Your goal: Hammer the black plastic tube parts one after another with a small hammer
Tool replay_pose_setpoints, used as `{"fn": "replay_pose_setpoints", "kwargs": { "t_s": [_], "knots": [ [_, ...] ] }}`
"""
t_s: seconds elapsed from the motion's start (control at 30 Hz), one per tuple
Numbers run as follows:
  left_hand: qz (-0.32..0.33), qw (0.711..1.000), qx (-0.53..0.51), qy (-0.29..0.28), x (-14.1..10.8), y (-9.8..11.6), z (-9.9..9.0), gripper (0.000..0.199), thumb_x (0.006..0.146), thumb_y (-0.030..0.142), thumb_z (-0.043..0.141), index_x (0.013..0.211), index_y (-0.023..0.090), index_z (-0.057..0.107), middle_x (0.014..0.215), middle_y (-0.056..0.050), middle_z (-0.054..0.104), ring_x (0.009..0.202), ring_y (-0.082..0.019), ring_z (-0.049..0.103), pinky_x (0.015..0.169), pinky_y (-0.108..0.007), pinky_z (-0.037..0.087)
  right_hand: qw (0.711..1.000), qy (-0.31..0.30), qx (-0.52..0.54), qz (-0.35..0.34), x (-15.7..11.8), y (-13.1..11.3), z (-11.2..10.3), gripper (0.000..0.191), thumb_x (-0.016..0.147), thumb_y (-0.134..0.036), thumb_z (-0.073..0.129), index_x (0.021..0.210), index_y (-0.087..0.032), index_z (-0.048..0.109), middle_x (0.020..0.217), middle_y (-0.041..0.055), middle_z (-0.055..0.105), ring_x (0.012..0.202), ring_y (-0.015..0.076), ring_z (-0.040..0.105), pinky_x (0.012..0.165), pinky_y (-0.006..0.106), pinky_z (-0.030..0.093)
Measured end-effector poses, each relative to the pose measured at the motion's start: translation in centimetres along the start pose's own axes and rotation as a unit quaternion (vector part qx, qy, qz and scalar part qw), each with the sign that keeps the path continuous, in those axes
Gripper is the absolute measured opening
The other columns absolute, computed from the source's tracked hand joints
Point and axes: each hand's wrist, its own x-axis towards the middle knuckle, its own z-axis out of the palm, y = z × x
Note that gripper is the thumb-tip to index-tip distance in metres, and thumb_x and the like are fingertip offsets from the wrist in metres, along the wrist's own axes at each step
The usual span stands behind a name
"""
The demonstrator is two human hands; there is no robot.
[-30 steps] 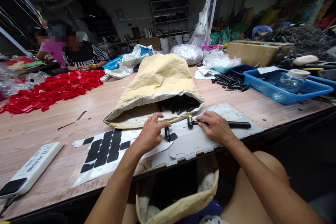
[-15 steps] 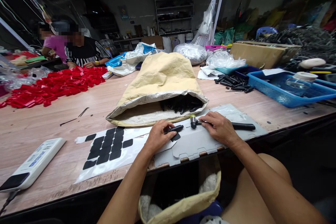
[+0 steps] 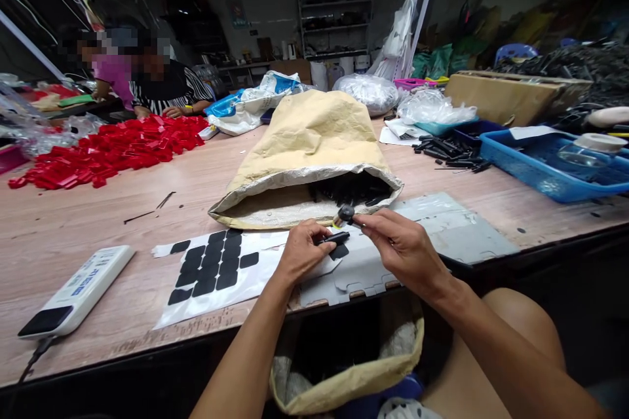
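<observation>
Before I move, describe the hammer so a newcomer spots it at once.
Find the big tan sack on the table. In front of its open mouth, the right hand holds the hammer. Unlike the black piece in the left hand, its head shows yellow.

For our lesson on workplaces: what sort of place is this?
Probably a small workshop: a heap of red parts on the table, a big sack of black pieces, and a hammer in the right hand.
</observation>
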Motion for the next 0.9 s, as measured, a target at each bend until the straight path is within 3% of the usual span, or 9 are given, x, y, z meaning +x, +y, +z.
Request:
{"fn": "replay_pose_setpoints", "kwargs": {
  "t_s": [0.07,0.23,0.4,0.5,0.7,0.9],
  "knots": [
    [0.009,1.000,0.004,0.001,0.0,0.1,0.0,0.010,0.070,0.014,0.076,0.080,0.019,0.077,0.079,-0.001,0.066,0.082,-0.019,0.059,0.076,-0.030,0.043,1.000,0.009,-0.012,-0.013,-0.2,-0.2,0.5,0.033,0.099,-0.023,0.050,0.124,-0.030,0.070,0.101,0.0059,0.072,0.095,0.0204,0.067,0.085,0.033,0.056],
    [0.001,1.000,0.012,0.009,-0.1,0.6,0.0,0.012,0.068,0.011,0.074,0.076,0.020,0.075,0.077,0.000,0.064,0.081,-0.019,0.059,0.076,-0.030,0.044,0.994,-0.043,-0.097,-0.011,-0.6,0.6,1.2,0.035,0.098,-0.019,0.048,0.122,-0.031,0.071,0.096,0.0050,0.072,0.092,0.0192,0.067,0.083,0.030,0.055],
    [-0.001,1.000,0.014,0.008,-0.1,0.5,0.0,0.013,0.068,0.012,0.074,0.079,0.019,0.076,0.079,-0.001,0.066,0.082,-0.020,0.059,0.076,-0.031,0.044,0.996,0.011,-0.090,-0.013,-0.6,0.8,0.4,0.033,0.099,-0.021,0.049,0.124,-0.029,0.069,0.100,0.0056,0.072,0.095,0.0194,0.067,0.085,0.030,0.054],
    [0.001,1.000,0.020,0.010,-0.1,0.5,0.1,0.012,0.068,0.011,0.073,0.076,0.020,0.074,0.079,-0.001,0.066,0.084,-0.020,0.060,0.078,-0.032,0.044,0.993,-0.033,-0.113,-0.007,-0.9,1.3,0.2,0.033,0.099,-0.020,0.048,0.121,-0.029,0.071,0.097,0.0050,0.072,0.092,0.0187,0.067,0.082,0.030,0.054],
    [0.012,1.000,0.027,-0.002,0.0,0.2,0.3,0.016,0.066,0.011,0.070,0.079,0.020,0.067,0.086,-0.002,0.066,0.089,-0.022,0.059,0.082,-0.033,0.045,0.989,-0.008,-0.147,0.008,-1.1,4.9,-1.4,0.030,0.099,-0.024,0.050,0.119,-0.028,0.071,0.099,0.0041,0.071,0.095,0.0188,0.066,0.083,0.031,0.053],
    [0.001,1.000,0.002,-0.010,0.0,-0.4,0.4,0.021,0.066,0.011,0.067,0.084,0.021,0.063,0.091,-0.001,0.065,0.093,-0.022,0.058,0.082,-0.032,0.046,0.980,-0.075,-0.184,-0.024,-1.8,9.4,-2.7,0.025,0.095,-0.022,0.054,0.110,-0.026,0.073,0.094,0.0047,0.069,0.091,0.0207,0.063,0.082,0.034,0.051]
  ]
}}
